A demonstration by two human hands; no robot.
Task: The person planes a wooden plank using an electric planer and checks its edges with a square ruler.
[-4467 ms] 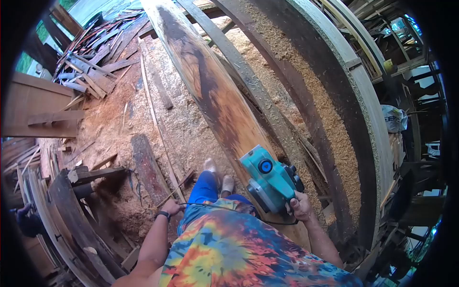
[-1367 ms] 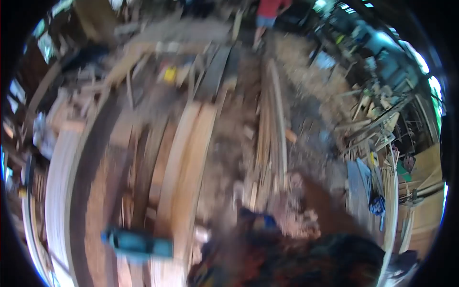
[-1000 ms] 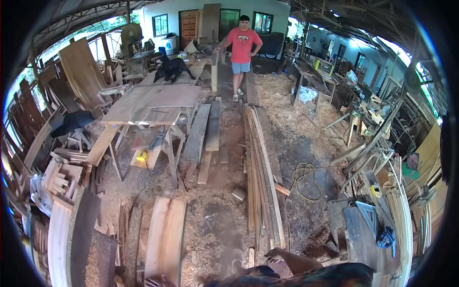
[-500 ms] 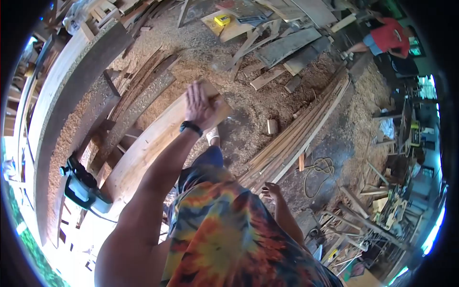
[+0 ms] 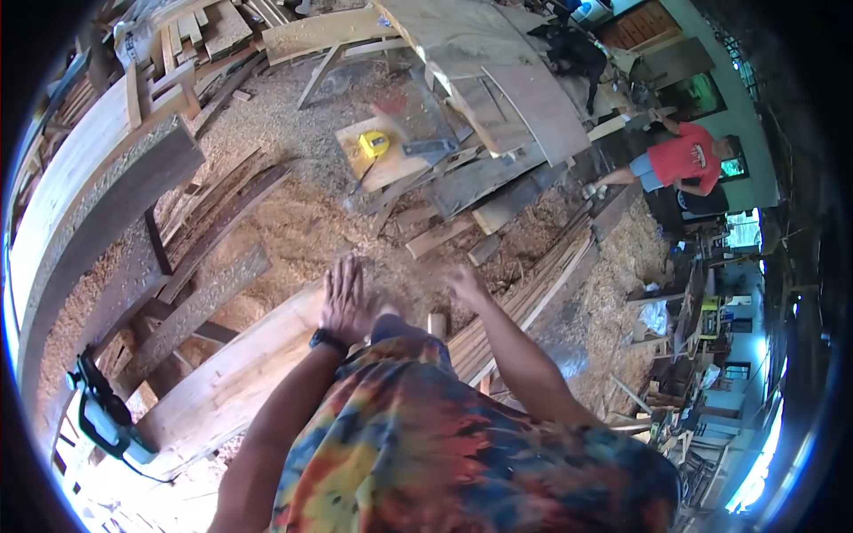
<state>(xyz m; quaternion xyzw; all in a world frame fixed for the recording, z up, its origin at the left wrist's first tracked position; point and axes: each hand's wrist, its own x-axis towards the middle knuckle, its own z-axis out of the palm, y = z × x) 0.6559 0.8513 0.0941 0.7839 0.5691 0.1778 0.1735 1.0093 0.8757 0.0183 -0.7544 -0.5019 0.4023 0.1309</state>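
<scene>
A long pale wooden plank [image 5: 240, 373] runs from the lower left up to my left hand [image 5: 345, 304]. That hand lies flat at the plank's near end, fingers stretched out, with a dark watch on the wrist. My right hand [image 5: 468, 290] is raised in the air to the right of the plank. Its fingers are smeared by motion, and I see nothing clear in them. A green and black electric hand planer [image 5: 108, 416] rests by the plank's far left end, its cord trailing below.
A thick, shavings-covered beam [image 5: 107, 213] stands at the left. Ahead, a yellow tape measure [image 5: 373, 143] and a hand saw [image 5: 430, 147] lie on a board [image 5: 391, 173]. Long strips [image 5: 533, 302] lie at the right. Sawdust covers the floor. A person in a red shirt [image 5: 684, 164] stands back right.
The view has tilted up and shifted, showing more of the workshop ahead. My right hand has come up and forward from beside my body. My left hand is still at the plank's end.
</scene>
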